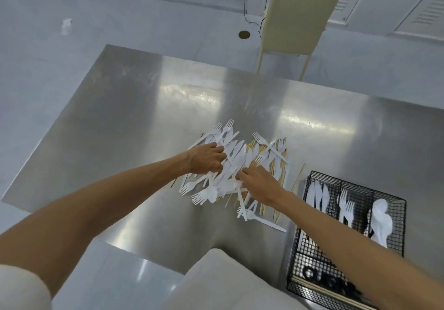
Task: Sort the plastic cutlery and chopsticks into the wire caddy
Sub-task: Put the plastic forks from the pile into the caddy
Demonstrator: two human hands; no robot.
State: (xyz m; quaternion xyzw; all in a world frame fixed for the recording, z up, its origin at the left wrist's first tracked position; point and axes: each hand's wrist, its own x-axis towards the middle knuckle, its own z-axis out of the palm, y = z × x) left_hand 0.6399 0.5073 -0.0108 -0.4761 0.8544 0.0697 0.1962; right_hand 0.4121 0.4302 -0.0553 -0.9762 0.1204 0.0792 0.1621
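— Two hands in the heap: what are they doing?
— Your left hand (207,158) is curling its fingers round white pieces in the cutlery pile (236,149), which is lying mid-frame on the counter (120,117). Your right hand (260,184) is reaching into the pile's near edge; I cannot tell whether it is pinching anything.
— And the wire caddy (360,187)?
— It is sitting at lower right, holding knives (317,194), forks (346,207) and spoons (382,216) in separate compartments.
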